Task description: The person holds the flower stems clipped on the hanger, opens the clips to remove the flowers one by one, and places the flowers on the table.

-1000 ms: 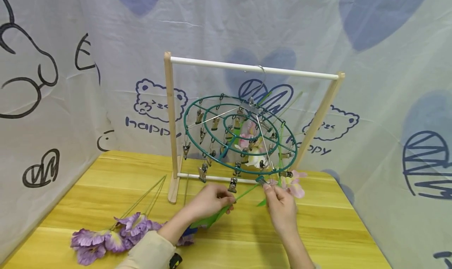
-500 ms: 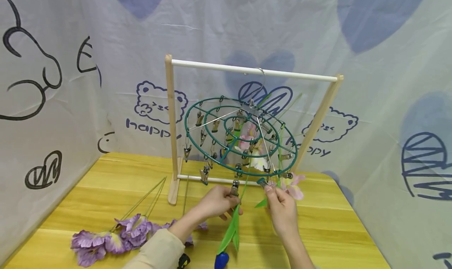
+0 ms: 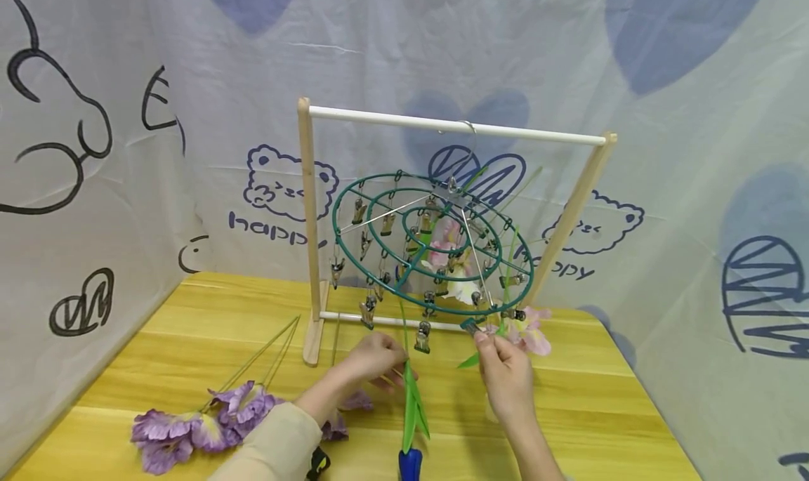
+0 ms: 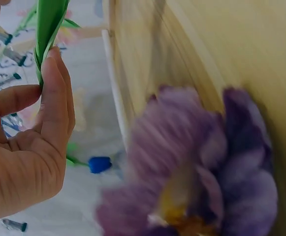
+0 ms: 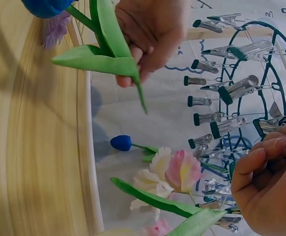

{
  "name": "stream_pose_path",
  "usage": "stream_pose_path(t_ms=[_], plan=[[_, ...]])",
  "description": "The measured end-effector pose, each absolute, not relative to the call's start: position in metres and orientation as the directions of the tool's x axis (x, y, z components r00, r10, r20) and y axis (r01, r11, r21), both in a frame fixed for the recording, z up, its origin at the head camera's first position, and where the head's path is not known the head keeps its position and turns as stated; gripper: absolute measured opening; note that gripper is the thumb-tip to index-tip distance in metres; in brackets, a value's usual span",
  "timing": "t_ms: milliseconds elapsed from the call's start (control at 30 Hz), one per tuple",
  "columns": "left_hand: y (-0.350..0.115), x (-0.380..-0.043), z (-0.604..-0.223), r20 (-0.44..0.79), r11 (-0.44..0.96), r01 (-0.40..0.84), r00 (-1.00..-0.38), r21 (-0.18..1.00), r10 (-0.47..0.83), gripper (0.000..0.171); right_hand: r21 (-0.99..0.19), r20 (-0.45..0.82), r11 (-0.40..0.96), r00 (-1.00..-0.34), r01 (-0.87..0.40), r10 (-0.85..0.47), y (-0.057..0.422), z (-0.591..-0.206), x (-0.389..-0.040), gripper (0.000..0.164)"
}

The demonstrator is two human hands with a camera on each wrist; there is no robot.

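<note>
In the head view my left hand (image 3: 374,360) pinches an artificial blue tulip (image 3: 410,464) at its stem. The bloom hangs down toward the table's front edge, with green leaves (image 3: 411,411) above it and the thin stem rising past the fingers. In the left wrist view, thumb and fingertips close on the base of the green leaf (image 4: 50,29). My right hand (image 3: 507,372) pinches a metal clip (image 3: 469,325) at the front right of the green round clip hanger (image 3: 409,270). The right wrist view shows its fingers curled at the clip (image 5: 270,125).
The hanger hooks over the white bar (image 3: 385,118) of a wooden stand (image 3: 307,207). Several other clips dangle from its rings. Pink and white flowers (image 3: 445,246) and another blue tulip (image 5: 120,143) hang behind. Purple flowers (image 3: 163,435) lie on the table (image 3: 569,411) at left.
My left hand first turned the tulip bloom-down, moving rightward, then drew back left past a front clip, its stem now nearly upright. My right hand stays at its clip.
</note>
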State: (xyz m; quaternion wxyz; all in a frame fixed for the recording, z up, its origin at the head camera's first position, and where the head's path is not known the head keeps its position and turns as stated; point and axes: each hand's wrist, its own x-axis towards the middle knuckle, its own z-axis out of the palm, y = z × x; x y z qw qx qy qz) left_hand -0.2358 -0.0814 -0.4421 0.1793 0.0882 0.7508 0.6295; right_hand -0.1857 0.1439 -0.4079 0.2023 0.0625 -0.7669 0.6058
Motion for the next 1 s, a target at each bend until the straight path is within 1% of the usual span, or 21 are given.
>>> stream_pose_path(t_ms=[233,433,600,1000], plan=[[-0.1,-0.243,-0.452,-0.207,0.171,-0.155,-0.914,0.973,0.349,0.029,-0.913,0.357,0.264,-0.921,-0.31,0.153,0.144,-0.409,-0.185,0.05],[-0.116,-0.248,-0.458,-0.255,0.147,-0.216,-0.904,0.965,0.343,0.031,-0.91,0.368,0.269,-0.915,-0.317,0.165,0.143,-0.409,-0.185,0.051],[-0.125,-0.252,-0.461,-0.271,0.192,-0.22,-0.913,0.956,0.304,0.032,-0.902,0.388,0.274,-0.905,-0.334,0.176,0.143,-0.41,-0.186,0.05],[-0.143,-0.26,-0.47,-0.282,0.244,-0.23,-0.938,0.942,0.204,0.025,-0.902,0.38,0.28,-0.912,-0.33,0.152,0.143,-0.411,-0.186,0.05]])
